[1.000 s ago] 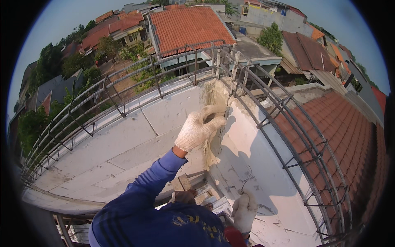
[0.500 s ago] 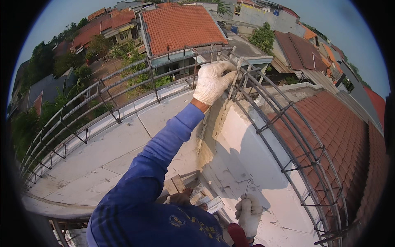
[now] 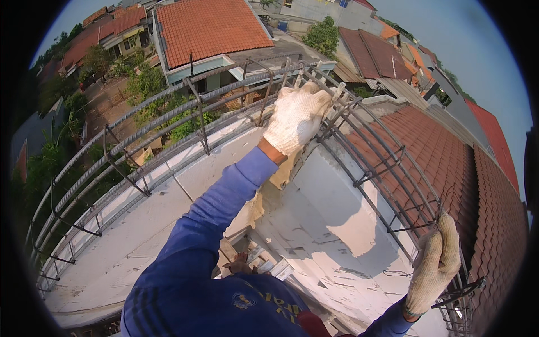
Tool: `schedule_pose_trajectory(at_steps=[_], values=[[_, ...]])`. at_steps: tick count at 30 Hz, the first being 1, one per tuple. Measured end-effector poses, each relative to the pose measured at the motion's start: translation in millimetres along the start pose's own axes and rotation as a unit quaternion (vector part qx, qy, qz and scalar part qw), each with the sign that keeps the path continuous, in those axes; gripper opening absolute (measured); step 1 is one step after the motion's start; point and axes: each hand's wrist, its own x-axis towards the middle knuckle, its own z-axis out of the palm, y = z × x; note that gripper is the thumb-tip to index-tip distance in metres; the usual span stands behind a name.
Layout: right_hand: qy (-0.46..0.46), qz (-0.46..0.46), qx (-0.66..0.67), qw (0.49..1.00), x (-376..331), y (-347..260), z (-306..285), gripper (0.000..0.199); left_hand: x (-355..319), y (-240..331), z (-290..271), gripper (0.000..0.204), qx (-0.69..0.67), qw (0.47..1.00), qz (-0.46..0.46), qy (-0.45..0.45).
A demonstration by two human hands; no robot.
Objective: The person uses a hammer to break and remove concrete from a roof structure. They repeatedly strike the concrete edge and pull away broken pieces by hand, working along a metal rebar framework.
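My left hand (image 3: 297,119), in a white knit glove, is closed round the steel bars at the corner where two rebar cages meet. Its fingertips are partly hidden behind the bars. My right hand (image 3: 435,264), gloved the same way, is raised with closed fingers beside the right rebar cage (image 3: 387,163). A thin bent wire (image 3: 441,197) shows faintly above its fingertips; most of it is hidden. The left rebar cage (image 3: 151,117) curves along the top of the pale block wall (image 3: 140,230). Dark stirrups join its long ribbed bars.
The right-hand block wall (image 3: 314,202) meets the left one at a rough mortar corner. Below, a bare foot (image 3: 240,259) stands near wooden boards. Beyond the right wall lies a brown tiled roof (image 3: 426,151). An orange tiled roof (image 3: 210,31) and trees stand past the far side.
My right hand has moved up and right, from low by the wall to the right cage. My left hand stays at the corner. The view has turned to the right.
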Motion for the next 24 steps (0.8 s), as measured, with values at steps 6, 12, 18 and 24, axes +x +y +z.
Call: schedule_pose_trajectory(at_steps=[6, 12, 18, 24], values=[[0.049, -0.200, -0.165, 0.965, 82.0, -53.3, 19.3, 0.037, -0.4, -0.5, -12.0, 0.049, 0.011, 0.999, 0.034, 0.003], [-0.020, -0.317, -0.240, 0.917, 158.6, -96.8, 57.7, 0.035, 6.0, -10.8, 9.0, 0.057, -0.026, 0.999, 0.038, 0.016], [-0.059, -0.348, -0.403, 0.844, 206.2, -133.7, 106.0, 0.031, 4.5, -5.8, 2.8, 0.057, -0.008, 0.999, 0.031, 0.013], [-0.119, -0.388, -0.472, 0.783, 239.0, -107.4, 125.3, 0.031, 2.5, -4.8, 3.7, 0.016, -0.063, 0.996, 0.014, 0.057]])
